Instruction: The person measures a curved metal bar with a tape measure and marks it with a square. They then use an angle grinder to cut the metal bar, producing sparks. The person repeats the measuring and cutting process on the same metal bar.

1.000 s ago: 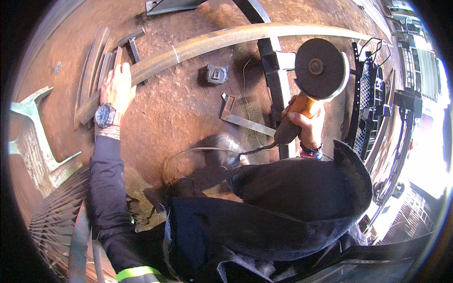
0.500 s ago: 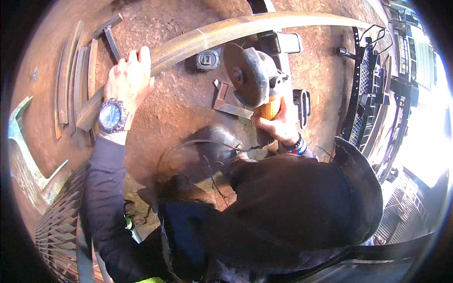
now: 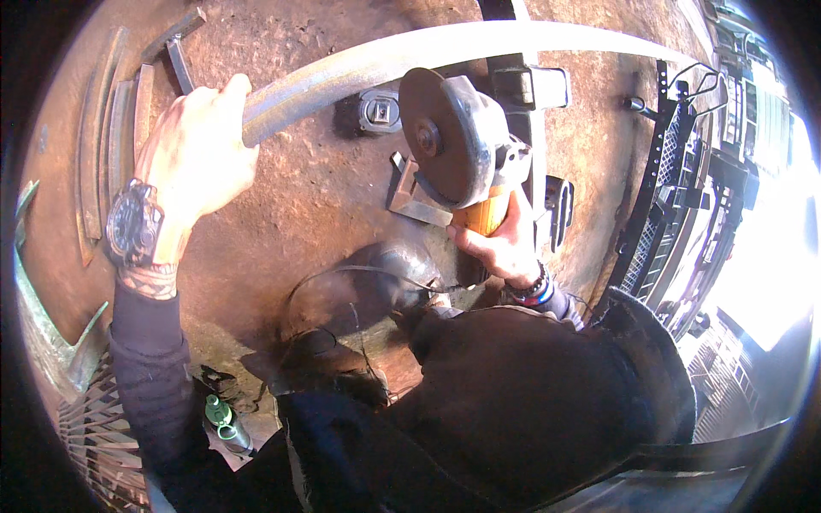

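My left hand (image 3: 198, 158), with a dark wristwatch on its wrist, grips the left end of a long curved metal bar (image 3: 445, 44) that arcs across the rusty steel table (image 3: 316, 197). My right hand (image 3: 503, 242) holds the orange body of an angle grinder (image 3: 457, 145). Its dark disc (image 3: 432, 137) stands upright, just below the bar near its middle. Whether the disc touches the bar is unclear. A small grey tape measure (image 3: 380, 111) lies under the bar beside the disc.
A steel angle square (image 3: 415, 201) lies under the grinder. Curved flat strips (image 3: 115, 137) lie along the table's left edge. A black bar with a clamp (image 3: 530, 85) crosses the table at the right. Black metal grilles (image 3: 676, 188) stand at the right. A green bottle (image 3: 224, 421) lies below the table.
The grinder has come left and down from beyond the bar to just under its middle. My left hand has closed over the bar's left end. The view has moved closer.
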Motion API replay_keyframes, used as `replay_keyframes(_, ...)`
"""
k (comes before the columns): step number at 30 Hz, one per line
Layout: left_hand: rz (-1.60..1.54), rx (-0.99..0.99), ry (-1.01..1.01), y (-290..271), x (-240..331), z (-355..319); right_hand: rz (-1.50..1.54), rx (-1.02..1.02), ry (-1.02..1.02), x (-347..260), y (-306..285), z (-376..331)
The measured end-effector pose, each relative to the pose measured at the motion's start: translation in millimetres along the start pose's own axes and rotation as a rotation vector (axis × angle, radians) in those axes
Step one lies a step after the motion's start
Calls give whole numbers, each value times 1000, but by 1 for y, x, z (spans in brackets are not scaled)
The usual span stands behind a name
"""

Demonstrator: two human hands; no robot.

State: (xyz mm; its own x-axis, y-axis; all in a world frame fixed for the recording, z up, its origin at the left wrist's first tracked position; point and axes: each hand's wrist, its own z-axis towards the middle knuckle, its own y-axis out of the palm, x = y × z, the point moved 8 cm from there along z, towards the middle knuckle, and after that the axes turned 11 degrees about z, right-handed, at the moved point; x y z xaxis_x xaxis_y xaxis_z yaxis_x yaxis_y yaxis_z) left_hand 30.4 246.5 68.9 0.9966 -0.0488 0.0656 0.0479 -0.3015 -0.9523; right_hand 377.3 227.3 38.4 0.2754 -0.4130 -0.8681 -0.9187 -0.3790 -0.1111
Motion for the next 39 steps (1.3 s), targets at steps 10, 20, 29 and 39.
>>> replay_keyframes(10, -1, 48, 13, -1, 5, -4, -100, -7, 45, -18, 6, 6)
replay_keyframes(20, -1, 14, -15, -2, 6, -2, -101, -2, 27, -18, 7, 8)
replay_keyframes(29, 1, 33, -10, -1, 5, -3, -190, -5, -54, -36, 11, 9)
replay_keyframes(39, -4, 15, -1, -4, 8, -2, -44, -14, -33, -38, 12, 9)
